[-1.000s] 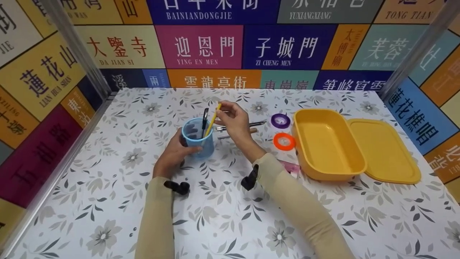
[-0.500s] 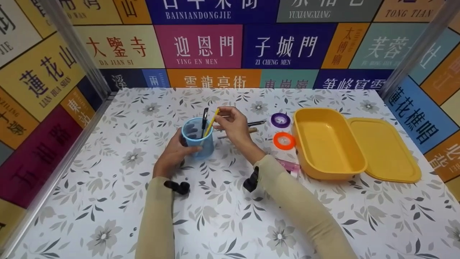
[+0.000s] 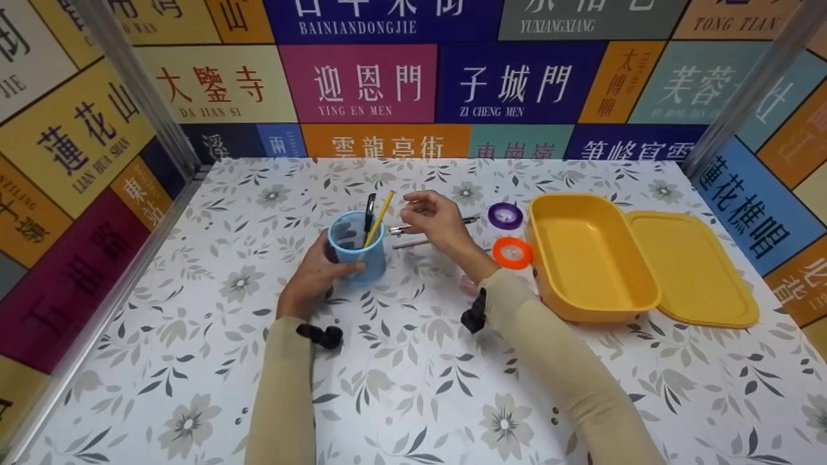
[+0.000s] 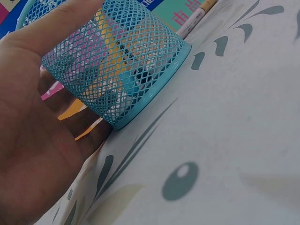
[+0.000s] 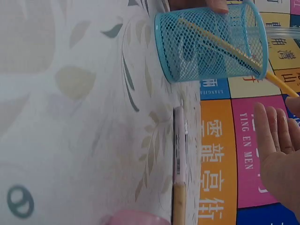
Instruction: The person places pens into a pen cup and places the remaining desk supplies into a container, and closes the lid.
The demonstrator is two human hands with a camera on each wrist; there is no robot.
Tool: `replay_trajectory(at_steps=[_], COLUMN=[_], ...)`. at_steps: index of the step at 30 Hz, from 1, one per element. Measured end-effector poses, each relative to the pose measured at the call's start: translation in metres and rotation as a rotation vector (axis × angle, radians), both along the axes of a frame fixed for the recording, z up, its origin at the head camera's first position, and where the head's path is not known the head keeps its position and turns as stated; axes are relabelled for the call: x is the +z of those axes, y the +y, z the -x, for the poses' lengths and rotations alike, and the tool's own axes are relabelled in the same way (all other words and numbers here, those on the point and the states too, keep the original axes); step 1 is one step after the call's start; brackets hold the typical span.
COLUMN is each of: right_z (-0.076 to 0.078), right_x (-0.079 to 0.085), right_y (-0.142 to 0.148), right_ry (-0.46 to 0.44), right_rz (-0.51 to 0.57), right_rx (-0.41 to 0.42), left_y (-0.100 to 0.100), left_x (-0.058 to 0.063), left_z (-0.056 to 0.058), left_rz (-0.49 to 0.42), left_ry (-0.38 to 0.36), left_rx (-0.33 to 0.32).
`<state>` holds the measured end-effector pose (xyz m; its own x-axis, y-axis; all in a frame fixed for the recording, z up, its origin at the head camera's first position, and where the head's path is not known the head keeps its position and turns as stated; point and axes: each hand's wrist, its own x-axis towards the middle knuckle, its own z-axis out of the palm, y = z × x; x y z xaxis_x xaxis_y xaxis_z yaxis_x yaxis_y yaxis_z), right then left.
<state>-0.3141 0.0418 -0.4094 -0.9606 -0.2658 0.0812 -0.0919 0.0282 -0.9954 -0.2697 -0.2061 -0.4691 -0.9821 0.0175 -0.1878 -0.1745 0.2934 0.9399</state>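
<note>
My left hand [image 3: 312, 274] grips a light blue mesh pen cup [image 3: 369, 270], which stands upright on the table. The thumb lies on the near side of the cup, as the left wrist view also shows. Inside the cup lean a yellow pencil [image 3: 384, 210] and a black pen [image 3: 369, 212]. My right hand [image 3: 442, 223] hovers just right of the cup with loosely bent fingers, holding nothing. In the right wrist view the pencil's upper end passes close to the right thumb. Partly under the right hand, a white and tan marker [image 5: 179, 154] lies on the table.
Another dark pen [image 3: 470, 220] lies behind the right wrist. Purple tape [image 3: 493, 217] and orange tape [image 3: 498, 254] lie beside a yellow box [image 3: 585, 258], its lid [image 3: 701, 271] to the right. A pink object [image 3: 468, 284] is partly hidden by the right forearm.
The right hand lowered the yellow pencil into the cup, let it go and moved a little right. The left hand kept its hold on the cup.
</note>
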Motion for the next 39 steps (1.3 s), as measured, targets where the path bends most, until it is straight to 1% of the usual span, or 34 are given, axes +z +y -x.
replay_trajectory(at_steps=[2,5,8,11,15,18,21,24,28,31,37,39], right_z=[0.003,0.006,0.011,0.015,0.02,0.023,0.026,0.029,0.034,0.038,0.043,0.045], right_x=[0.0,0.001,0.003,0.003,0.004,0.004,0.004,0.003,0.001,0.0,-0.005,-0.007], right_y=[0.006,0.015,0.024,0.032,0.039,0.044,0.048,0.053,0.061,0.067,0.077,0.08], right_ry=[0.005,0.005,-0.007,-0.026,0.006,0.044,0.031,0.04,0.045,0.016,-0.019,-0.038], right_rz=[-0.058,-0.176,-0.256,-0.264,-0.291,-0.343,-0.332,-0.357,-0.439,-0.49,-0.562,-0.579], right_rx=[0.018,0.03,0.045,0.077,0.095,0.094,0.113,0.124,0.127,0.13,0.115,0.11], left_y=[0.0,-0.001,-0.001,-0.002,-0.001,-0.001,-0.001,-0.001,0.0,-0.001,-0.003,-0.003], left_x=[-0.001,-0.001,-0.002,-0.002,-0.001,0.0,0.0,0.0,0.0,0.0,-0.001,-0.001], left_z=[0.0,-0.001,-0.001,-0.001,-0.002,-0.002,-0.002,-0.001,0.0,0.0,-0.001,-0.001], left_rz=[-0.015,-0.037,-0.059,-0.058,-0.069,-0.063,-0.048,-0.032,-0.015,-0.016,-0.028,-0.021], left_ry=[0.011,0.045,0.08,0.084,0.077,0.07,0.056,0.038,0.013,0.006,0.054,0.06], left_rx=[-0.009,-0.028,-0.041,-0.035,-0.026,-0.021,-0.008,0.001,0.005,0.004,-0.044,-0.045])
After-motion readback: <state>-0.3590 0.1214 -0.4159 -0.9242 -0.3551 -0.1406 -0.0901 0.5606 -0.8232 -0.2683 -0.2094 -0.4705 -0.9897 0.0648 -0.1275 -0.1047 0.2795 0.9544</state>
